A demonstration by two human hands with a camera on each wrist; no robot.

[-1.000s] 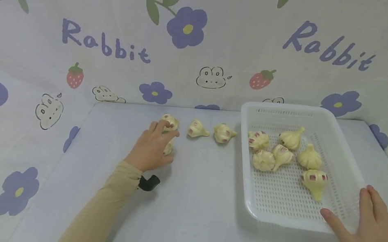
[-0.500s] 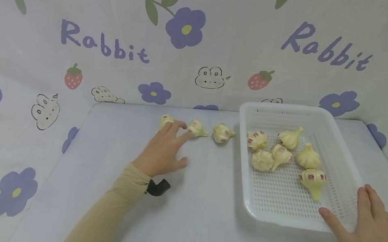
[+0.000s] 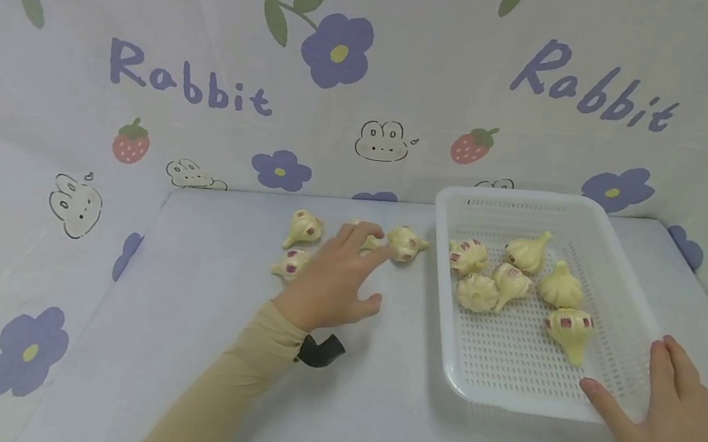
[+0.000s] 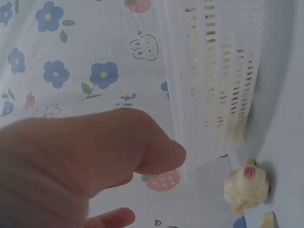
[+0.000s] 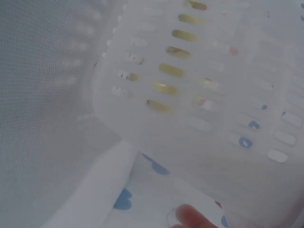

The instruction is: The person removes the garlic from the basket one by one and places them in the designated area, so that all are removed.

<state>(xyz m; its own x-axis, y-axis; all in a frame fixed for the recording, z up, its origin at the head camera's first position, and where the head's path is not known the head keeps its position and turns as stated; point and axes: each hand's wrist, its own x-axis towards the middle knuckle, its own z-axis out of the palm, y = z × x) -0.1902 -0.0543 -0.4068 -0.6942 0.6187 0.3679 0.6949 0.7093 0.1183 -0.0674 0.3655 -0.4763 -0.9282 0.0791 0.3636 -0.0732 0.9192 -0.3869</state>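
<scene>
My left hand is over the table with its fingers spread and nothing in them. Partly behind its fingers lies one garlic bulb. Another garlic bulb is just beyond its fingertips, left of the white basket. To the hand's left are two more, a far garlic bulb and a nearer garlic bulb. A garlic bulb also shows beside the basket in the left wrist view. My right hand rests at the basket's near right corner, thumb across the front rim, fingers stretched along the side.
Inside the perforated basket sit several garlic bulbs, mostly toward its back and left. A white cloth printed with flowers and rabbits hangs behind the white table.
My left hand has moved rightward from the left-hand garlic bulbs, which now show again, toward the bulbs nearer the basket. My right hand has stayed at the basket corner.
</scene>
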